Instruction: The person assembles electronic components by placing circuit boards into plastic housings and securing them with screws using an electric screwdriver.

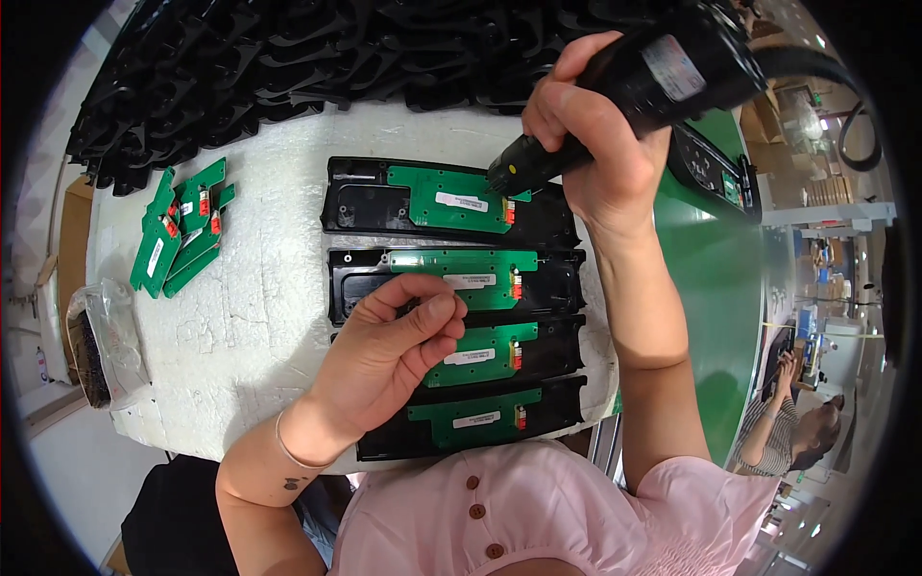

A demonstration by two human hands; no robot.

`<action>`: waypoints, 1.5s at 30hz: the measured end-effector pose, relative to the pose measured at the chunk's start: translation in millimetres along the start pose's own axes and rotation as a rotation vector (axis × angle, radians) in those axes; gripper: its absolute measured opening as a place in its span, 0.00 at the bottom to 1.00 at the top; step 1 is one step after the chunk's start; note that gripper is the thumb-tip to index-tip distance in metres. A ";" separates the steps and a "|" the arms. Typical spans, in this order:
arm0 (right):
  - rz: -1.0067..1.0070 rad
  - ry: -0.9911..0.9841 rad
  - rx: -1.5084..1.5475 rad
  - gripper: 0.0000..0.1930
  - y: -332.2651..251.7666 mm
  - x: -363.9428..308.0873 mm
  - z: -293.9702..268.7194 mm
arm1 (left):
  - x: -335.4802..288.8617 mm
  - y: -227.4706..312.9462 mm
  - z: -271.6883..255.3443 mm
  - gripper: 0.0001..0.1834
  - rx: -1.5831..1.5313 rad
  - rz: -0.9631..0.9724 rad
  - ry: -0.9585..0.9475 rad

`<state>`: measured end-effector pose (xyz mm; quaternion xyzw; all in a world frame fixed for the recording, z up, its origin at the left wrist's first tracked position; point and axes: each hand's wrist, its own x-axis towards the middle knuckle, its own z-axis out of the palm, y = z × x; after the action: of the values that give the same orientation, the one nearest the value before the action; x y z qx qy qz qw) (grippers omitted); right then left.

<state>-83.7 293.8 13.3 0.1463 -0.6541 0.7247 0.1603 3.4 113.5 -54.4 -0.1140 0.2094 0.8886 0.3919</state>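
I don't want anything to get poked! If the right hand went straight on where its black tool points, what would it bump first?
The black tool in the right hand would probably meet the top green circuit board first. The tip looks close, but I can't tell whether it touches.

1. The left hand (pixel 399 336) hovers over the middle of the white table (pixel 240 355), thumb and index finger drawn together in a pinch, the other fingers curled under; anything between the tips is too small to tell.
2. The left forearm (pixel 274 463) slants inward across the table's near edge, from the left, its elbow sharply bent.
3. The right hand (pixel 615 144) is raised toward the far right corner, its fingers wrapped in a closed grip.
4. The right forearm (pixel 653 326) rises along the right edge, its wrist (pixel 617 221) angled slightly leftward.
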 end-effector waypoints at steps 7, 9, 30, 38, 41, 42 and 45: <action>-0.175 -0.382 0.423 0.17 -80.1 -35.4 2.3 | 0.6 -3.8 -2.1 0.07 -0.099 0.041 0.001; -0.387 -0.229 0.665 0.15 -66.6 -48.9 21.1 | -0.1 -3.7 -2.9 0.07 -0.120 0.051 0.002; -0.043 -0.039 -0.004 0.09 6.5 5.6 24.0 | 0.7 3.7 6.4 0.18 0.138 -0.042 -0.063; 0.012 -0.024 0.074 0.07 10.6 9.7 29.2 | -3.5 2.8 2.9 0.10 0.196 -0.004 -0.069; 0.016 -0.066 0.049 0.07 10.7 12.2 31.4 | -5.1 4.7 -1.1 0.13 0.324 0.007 -0.025; 0.021 -0.064 0.048 0.07 11.7 13.3 32.8 | -5.1 5.2 -1.6 0.15 0.352 0.005 0.024; 0.057 -0.083 0.056 0.07 10.8 14.5 35.1 | -2.3 11.5 9.5 0.18 0.128 0.042 0.093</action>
<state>-101.3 258.5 13.3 0.1619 -0.6436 0.7401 0.1085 -3.9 109.5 -41.9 -0.1254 0.2861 0.8751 0.3696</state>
